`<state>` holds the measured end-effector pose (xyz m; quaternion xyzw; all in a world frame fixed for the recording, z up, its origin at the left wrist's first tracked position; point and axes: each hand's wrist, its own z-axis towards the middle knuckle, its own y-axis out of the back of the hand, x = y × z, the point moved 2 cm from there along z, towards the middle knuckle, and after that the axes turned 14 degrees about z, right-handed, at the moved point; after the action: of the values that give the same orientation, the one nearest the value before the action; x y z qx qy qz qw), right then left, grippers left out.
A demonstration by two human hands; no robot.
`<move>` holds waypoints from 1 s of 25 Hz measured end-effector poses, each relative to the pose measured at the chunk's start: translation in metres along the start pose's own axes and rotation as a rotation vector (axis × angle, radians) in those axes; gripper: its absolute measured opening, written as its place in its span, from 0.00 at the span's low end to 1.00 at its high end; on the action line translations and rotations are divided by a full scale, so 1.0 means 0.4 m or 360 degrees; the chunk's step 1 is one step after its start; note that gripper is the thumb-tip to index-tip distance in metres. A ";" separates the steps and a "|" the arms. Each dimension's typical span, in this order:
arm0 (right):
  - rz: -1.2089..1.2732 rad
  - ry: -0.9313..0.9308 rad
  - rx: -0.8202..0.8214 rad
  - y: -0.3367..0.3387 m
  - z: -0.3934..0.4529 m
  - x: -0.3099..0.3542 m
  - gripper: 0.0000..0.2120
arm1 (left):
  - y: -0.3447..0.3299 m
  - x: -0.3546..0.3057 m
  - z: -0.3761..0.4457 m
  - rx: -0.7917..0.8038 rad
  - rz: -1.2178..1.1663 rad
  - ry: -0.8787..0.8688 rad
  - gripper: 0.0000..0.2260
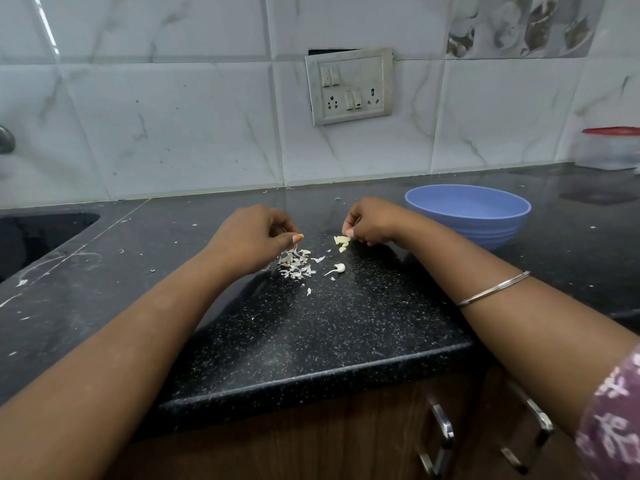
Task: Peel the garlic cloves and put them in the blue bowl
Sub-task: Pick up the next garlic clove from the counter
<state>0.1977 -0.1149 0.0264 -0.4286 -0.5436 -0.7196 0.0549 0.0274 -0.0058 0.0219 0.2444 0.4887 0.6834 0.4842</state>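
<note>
Backdrop: white marble-look wall tiles with a grey switch-and-socket plate (349, 86); a clear plastic box with a red lid (611, 147) is seen far right, a dark sink recess (38, 233) far left.
Surface: black speckled granite tabletop (311, 327), dusted with small white flecks; wooden cabinet fronts with steel handles are seen below its edge.
Skins: a heap of papery white garlic skins (294, 263) is piled just below the left hand, with loose bits scattered around it.
Cloves: a small cluster of pale peeled-looking garlic cloves (342, 241) lies on the tabletop, touching or just beside the right fingertips; one more clove with a thin tail of skin (338, 268) lies near the skin heap.
Bowl: the round light-blue plastic bowl (467, 214) stands behind the right forearm, near the cloves; no clove can be made out in the visible part of its interior.
Left hand (256, 237): fingers are curled, thumb tip pressed to fingertips; whether a skin or clove is pinched cannot be told.
Right hand (370, 221): fingers are curled down over the clove cluster; an actual grip on a clove cannot be confirmed. A thin metal bangle (491, 289) is worn on that forearm.
Progress: peeling is judged largely done, given the skin heap and the bare cloves.
Remaining: the tailed clove probably needs finishing; transfer of all the cloves into the bowl appears not yet started.
</note>
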 end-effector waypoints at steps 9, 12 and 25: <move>0.0295 -0.0021 -0.0090 0.003 -0.004 0.002 0.07 | 0.001 -0.002 -0.002 -0.0028 -0.0012 -0.0017 0.05; 0.0387 0.0073 -0.0089 0.005 -0.008 0.013 0.06 | 0.003 -0.005 -0.003 -0.0026 -0.0026 -0.0013 0.07; 0.0029 0.0486 0.0708 0.006 -0.065 0.064 0.10 | 0.003 -0.007 -0.005 0.0017 -0.0017 -0.0051 0.11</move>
<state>0.1686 -0.1274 0.0445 -0.2975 -0.6698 -0.6382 0.2355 0.0265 -0.0090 0.0226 0.2552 0.4859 0.6743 0.4942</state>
